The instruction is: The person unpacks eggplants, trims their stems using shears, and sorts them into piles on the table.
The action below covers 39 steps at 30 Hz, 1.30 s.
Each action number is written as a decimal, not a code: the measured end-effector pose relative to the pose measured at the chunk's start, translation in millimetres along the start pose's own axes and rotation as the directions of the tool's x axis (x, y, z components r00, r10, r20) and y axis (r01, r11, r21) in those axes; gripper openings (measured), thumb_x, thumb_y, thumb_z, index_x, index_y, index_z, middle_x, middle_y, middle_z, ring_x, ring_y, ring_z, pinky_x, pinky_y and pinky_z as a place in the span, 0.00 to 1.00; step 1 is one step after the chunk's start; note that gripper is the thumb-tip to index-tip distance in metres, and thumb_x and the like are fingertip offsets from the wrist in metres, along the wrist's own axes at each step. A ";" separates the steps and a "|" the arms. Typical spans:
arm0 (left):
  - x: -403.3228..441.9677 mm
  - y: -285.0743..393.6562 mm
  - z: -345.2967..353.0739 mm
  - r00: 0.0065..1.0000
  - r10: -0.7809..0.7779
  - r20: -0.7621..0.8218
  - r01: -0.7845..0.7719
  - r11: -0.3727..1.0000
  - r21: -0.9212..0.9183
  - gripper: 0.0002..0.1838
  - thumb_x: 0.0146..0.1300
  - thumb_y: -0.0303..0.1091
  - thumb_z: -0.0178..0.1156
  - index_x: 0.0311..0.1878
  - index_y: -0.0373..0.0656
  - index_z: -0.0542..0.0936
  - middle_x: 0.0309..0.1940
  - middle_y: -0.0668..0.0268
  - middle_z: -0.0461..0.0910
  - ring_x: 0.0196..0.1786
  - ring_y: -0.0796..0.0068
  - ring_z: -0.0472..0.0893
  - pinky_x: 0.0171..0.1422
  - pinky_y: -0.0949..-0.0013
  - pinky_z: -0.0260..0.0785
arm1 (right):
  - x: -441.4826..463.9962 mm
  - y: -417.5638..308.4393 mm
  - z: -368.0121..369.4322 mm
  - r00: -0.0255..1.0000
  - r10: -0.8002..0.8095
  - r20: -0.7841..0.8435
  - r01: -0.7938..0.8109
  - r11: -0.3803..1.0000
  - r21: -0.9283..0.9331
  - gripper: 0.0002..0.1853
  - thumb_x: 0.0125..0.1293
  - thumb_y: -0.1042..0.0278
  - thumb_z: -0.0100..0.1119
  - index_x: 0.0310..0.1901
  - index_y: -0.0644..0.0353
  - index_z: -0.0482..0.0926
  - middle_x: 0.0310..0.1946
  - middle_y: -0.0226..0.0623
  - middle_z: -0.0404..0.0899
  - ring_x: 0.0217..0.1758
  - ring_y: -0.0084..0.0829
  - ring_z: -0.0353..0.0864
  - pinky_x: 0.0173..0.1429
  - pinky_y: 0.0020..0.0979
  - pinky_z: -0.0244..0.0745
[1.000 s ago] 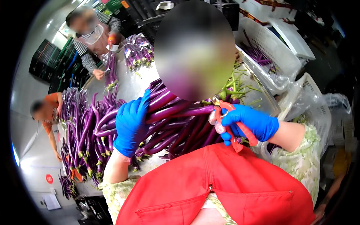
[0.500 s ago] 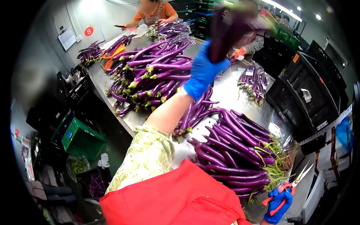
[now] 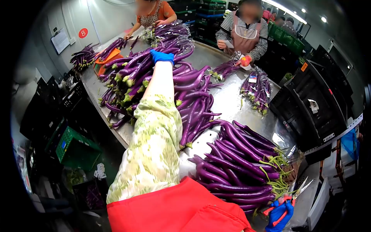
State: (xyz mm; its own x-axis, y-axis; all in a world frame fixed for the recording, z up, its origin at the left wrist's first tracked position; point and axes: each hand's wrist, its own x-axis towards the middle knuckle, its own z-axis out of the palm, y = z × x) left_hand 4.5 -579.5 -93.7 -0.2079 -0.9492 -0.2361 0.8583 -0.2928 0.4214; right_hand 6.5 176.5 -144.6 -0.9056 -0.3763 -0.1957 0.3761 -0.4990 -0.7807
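Observation:
My left hand (image 3: 162,57), in a blue glove, is stretched far forward over a heap of purple eggplants (image 3: 193,79). Its fingers curl over eggplants at the top of the heap, and the fingertips are partly hidden. At the lower right, my blue-gloved right hand (image 3: 280,215) holds red-handled scissors (image 3: 286,200), their blades slightly apart and pointing up and away. Just left of the scissors lies a nearer pile of long eggplants (image 3: 239,162), with green stems turned toward my right hand.
Two people stand across the metal table (image 3: 228,100). Bagged eggplants (image 3: 257,89) lie toward the right, and an orange tray (image 3: 106,62) sits at the far left. Black crates (image 3: 313,102) lean along the right side; a green crate (image 3: 75,149) is on the floor at left.
My left hand has swung down and left from the raised position, bringing a bunch of eggplants onto the far heap. My right hand stays low with the scissors, shifting slightly left.

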 end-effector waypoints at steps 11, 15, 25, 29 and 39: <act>-92.3 7.1 -30.2 0.518 0.046 0.854 -0.811 -0.289 0.508 0.33 0.55 0.58 0.62 0.56 0.41 0.76 0.55 0.53 0.75 0.56 0.57 0.74 0.62 0.59 0.64 | -27.8 6.4 -24.8 0.979 -0.129 -0.155 0.135 0.990 0.032 0.24 0.60 0.62 0.52 0.58 0.61 0.66 0.34 0.36 0.71 0.32 0.30 0.69 0.40 0.33 0.68; -99.0 11.5 -76.1 0.600 -0.236 0.764 -0.418 -0.907 0.047 0.41 0.52 0.71 0.51 0.59 0.48 0.75 0.58 0.52 0.73 0.61 0.50 0.70 0.66 0.47 0.55 | -42.4 3.9 -14.3 0.943 -0.194 -0.272 0.208 0.978 0.024 0.22 0.59 0.63 0.52 0.54 0.63 0.67 0.32 0.34 0.67 0.32 0.29 0.65 0.38 0.32 0.62; -153.7 -24.9 -43.4 0.456 -0.366 0.811 -0.708 -0.701 0.081 0.36 0.59 0.57 0.57 0.68 0.53 0.64 0.64 0.56 0.66 0.64 0.56 0.65 0.67 0.51 0.56 | -88.2 22.6 -50.5 0.901 -0.296 -0.316 0.357 0.921 0.157 0.29 0.57 0.61 0.56 0.59 0.65 0.65 0.39 0.40 0.72 0.39 0.36 0.73 0.48 0.40 0.72; -363.2 -77.6 -89.8 0.208 -0.694 0.690 -0.775 0.313 0.549 0.19 0.59 0.25 0.61 0.55 0.41 0.76 0.51 0.63 0.77 0.51 0.73 0.76 0.56 0.69 0.69 | -110.6 41.6 -65.8 0.868 -0.302 -0.394 0.408 0.886 0.220 0.26 0.59 0.63 0.55 0.57 0.66 0.65 0.38 0.40 0.72 0.38 0.35 0.73 0.48 0.39 0.71; -524.8 -126.1 -188.8 -0.103 -0.843 0.527 -0.991 0.040 -0.131 0.60 0.40 0.61 0.69 0.74 0.51 0.49 0.61 0.39 0.60 0.61 0.39 0.63 0.62 0.43 0.55 | -124.8 86.3 -61.6 0.914 -0.218 -0.343 0.329 0.892 0.310 0.27 0.58 0.61 0.55 0.57 0.61 0.63 0.37 0.42 0.72 0.39 0.38 0.74 0.49 0.43 0.73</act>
State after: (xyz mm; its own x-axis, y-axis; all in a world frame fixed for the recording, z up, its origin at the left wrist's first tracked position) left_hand 93.9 -22.8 -188.3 -0.9497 0.2845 0.1307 0.3014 0.9438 0.1358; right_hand 139.9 228.5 -224.1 -0.9768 0.0325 -0.2119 0.0981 -0.8112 -0.5765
